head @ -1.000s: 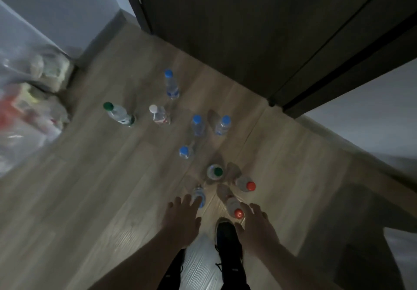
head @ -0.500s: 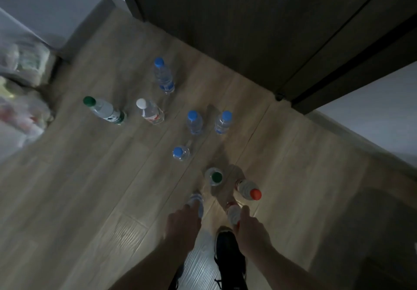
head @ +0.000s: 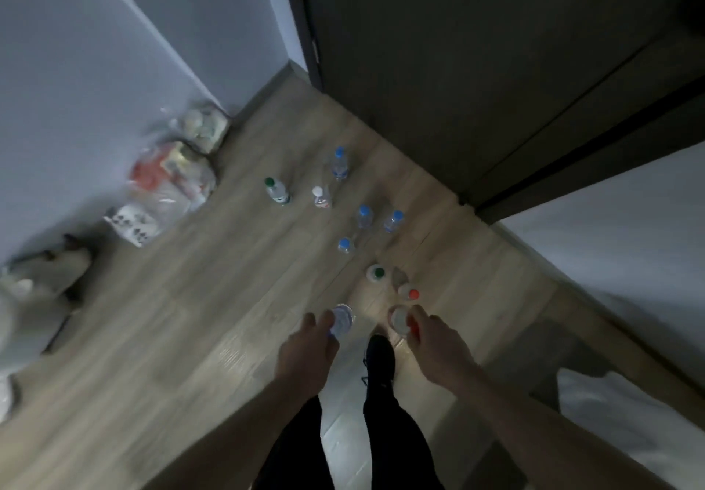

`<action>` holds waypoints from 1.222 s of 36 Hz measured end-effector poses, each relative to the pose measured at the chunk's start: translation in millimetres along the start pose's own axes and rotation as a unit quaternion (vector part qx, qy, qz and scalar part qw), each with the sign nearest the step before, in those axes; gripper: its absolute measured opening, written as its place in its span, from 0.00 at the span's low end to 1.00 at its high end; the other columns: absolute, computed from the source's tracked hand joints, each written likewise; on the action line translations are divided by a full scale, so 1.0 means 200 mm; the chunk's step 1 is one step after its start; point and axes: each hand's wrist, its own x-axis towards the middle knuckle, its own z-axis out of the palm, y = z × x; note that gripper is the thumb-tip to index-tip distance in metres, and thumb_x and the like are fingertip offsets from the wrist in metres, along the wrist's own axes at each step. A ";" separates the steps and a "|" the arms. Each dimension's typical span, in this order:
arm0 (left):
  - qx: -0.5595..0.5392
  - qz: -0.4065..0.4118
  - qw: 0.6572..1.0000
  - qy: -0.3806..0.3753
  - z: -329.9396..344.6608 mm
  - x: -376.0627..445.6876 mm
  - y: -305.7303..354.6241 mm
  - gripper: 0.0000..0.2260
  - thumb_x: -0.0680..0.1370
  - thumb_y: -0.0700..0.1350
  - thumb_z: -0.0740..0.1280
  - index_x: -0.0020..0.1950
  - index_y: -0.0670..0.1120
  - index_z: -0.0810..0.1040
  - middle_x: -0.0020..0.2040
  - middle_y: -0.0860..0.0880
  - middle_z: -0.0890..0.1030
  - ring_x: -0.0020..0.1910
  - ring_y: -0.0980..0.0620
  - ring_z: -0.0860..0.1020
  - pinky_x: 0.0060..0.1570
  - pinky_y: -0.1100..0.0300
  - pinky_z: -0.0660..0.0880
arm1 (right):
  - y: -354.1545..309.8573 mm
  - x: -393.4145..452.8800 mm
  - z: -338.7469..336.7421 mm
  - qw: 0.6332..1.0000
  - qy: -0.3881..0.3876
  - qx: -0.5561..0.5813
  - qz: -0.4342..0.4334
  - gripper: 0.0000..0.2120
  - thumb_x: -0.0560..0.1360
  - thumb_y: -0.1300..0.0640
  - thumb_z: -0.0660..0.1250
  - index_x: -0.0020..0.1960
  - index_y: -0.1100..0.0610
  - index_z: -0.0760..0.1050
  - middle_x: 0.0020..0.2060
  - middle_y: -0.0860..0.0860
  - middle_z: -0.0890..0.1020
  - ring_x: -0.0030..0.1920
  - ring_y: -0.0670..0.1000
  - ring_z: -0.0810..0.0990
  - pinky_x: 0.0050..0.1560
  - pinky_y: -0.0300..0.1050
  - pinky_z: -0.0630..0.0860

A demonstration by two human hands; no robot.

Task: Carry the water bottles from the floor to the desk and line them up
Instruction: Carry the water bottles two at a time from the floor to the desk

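Person seen from above: bare forearms, dark lower clothing.

Both forearms are uncovered to the frame edge, no sleeve, watch or ring visible on the left hand (head: pixel 305 352) or right hand (head: pixel 438 344). Legs wear black close-fitting trousers (head: pixel 393 436). One black lace-up shoe (head: pixel 379 360) shows, its laces faintly visible in dim light.

The wooden plank floor (head: pixel 198 337) carries eight upright water bottles: four blue-capped bottles (head: pixel 365 216) in a loose cluster, a green-capped bottle (head: pixel 277 190) beside a white-capped bottle (head: pixel 321 196), and nearer the black shoe (head: pixel 379 360) another green-capped one (head: pixel 376 273) and a red-capped bottle (head: pixel 409 292). Clear plastic bags (head: pixel 171 180) of packaged goods lie along the wall.
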 end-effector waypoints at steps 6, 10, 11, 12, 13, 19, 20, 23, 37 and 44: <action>-0.059 -0.041 0.987 0.146 -0.46 -0.64 0.12 0.06 0.82 0.51 0.61 0.57 0.52 0.68 0.47 0.52 0.65 0.34 0.41 0.76 0.32 0.55 0.66 | -0.35 -0.53 -0.37 0.988 0.030 -0.063 -0.140 0.08 0.83 0.51 0.62 0.61 0.50 0.73 0.58 0.51 0.76 0.52 0.56 0.80 0.51 0.50 0.76; -0.077 -0.083 0.967 0.230 -0.67 -0.99 0.10 0.06 0.82 0.52 0.61 0.56 0.52 0.68 0.49 0.50 0.68 0.35 0.39 0.78 0.31 0.53 0.67 | -0.57 -0.74 -0.47 0.970 0.062 -0.091 -0.216 0.09 0.81 0.50 0.65 0.59 0.49 0.76 0.55 0.50 0.77 0.55 0.54 0.79 0.54 0.47 0.75; -0.081 -0.094 0.960 0.249 -0.71 -1.07 0.08 0.06 0.82 0.52 0.61 0.56 0.52 0.68 0.49 0.50 0.70 0.35 0.40 0.78 0.31 0.53 0.68 | -0.63 -0.77 -0.47 0.966 0.065 -0.098 -0.230 0.09 0.80 0.50 0.66 0.59 0.49 0.76 0.55 0.50 0.77 0.56 0.54 0.80 0.55 0.48 0.76; -0.085 -0.101 0.955 0.266 -0.74 -1.15 0.05 0.06 0.82 0.52 0.61 0.56 0.52 0.68 0.50 0.51 0.72 0.35 0.42 0.78 0.31 0.54 0.69 | -0.69 -0.81 -0.48 0.963 0.064 -0.113 -0.238 0.09 0.79 0.50 0.67 0.58 0.49 0.76 0.55 0.50 0.78 0.56 0.54 0.80 0.56 0.47 0.75; -0.091 -0.109 0.949 0.281 -0.76 -1.22 0.03 0.06 0.82 0.52 0.61 0.56 0.53 0.68 0.50 0.51 0.73 0.35 0.43 0.78 0.32 0.54 0.70 | -0.74 -0.84 -0.48 0.959 0.064 -0.124 -0.248 0.09 0.79 0.50 0.67 0.58 0.49 0.76 0.56 0.50 0.79 0.57 0.54 0.80 0.56 0.46 0.74; -0.132 -0.164 0.909 0.361 -0.87 -1.63 -0.20 0.06 0.82 0.55 0.61 0.55 0.55 0.68 0.52 0.53 0.77 0.40 0.46 0.79 0.36 0.54 0.70 | -1.16 -1.02 -0.38 0.919 0.063 -0.180 -0.345 0.08 0.79 0.46 0.67 0.55 0.48 0.76 0.53 0.50 0.81 0.57 0.53 0.80 0.54 0.46 0.73; -0.135 -0.173 0.902 0.371 -0.88 -1.69 -0.24 0.06 0.82 0.55 0.61 0.55 0.55 0.69 0.52 0.53 0.77 0.41 0.46 0.79 0.36 0.54 0.69 | -1.24 -1.07 -0.34 0.913 0.059 -0.189 -0.356 0.08 0.78 0.46 0.67 0.55 0.48 0.76 0.53 0.50 0.81 0.56 0.53 0.80 0.55 0.46 0.73; -0.139 -0.201 0.884 0.398 -0.87 -1.90 -0.38 0.07 0.81 0.56 0.61 0.56 0.57 0.68 0.53 0.55 0.77 0.41 0.49 0.80 0.38 0.53 0.74 | -1.46 -1.19 -0.19 0.895 0.064 -0.194 -0.397 0.09 0.78 0.46 0.67 0.54 0.49 0.77 0.53 0.49 0.81 0.55 0.54 0.81 0.55 0.47 0.73; -0.153 -0.318 0.814 0.460 -0.63 -3.00 -1.24 0.08 0.79 0.60 0.63 0.54 0.59 0.69 0.52 0.57 0.79 0.43 0.53 0.79 0.42 0.53 0.79 | -2.35 -1.94 0.68 0.811 -0.012 -0.210 -0.546 0.05 0.76 0.44 0.68 0.48 0.41 0.73 0.46 0.44 0.81 0.47 0.48 0.80 0.51 0.51 0.78; -0.166 -0.387 0.763 0.491 -0.58 -3.51 -1.60 0.07 0.78 0.58 0.64 0.53 0.58 0.71 0.50 0.57 0.80 0.41 0.53 0.78 0.42 0.55 0.79 | -2.76 -2.31 1.09 0.762 -0.045 -0.233 -0.602 0.07 0.77 0.43 0.66 0.51 0.44 0.74 0.45 0.42 0.82 0.46 0.45 0.79 0.50 0.50 0.78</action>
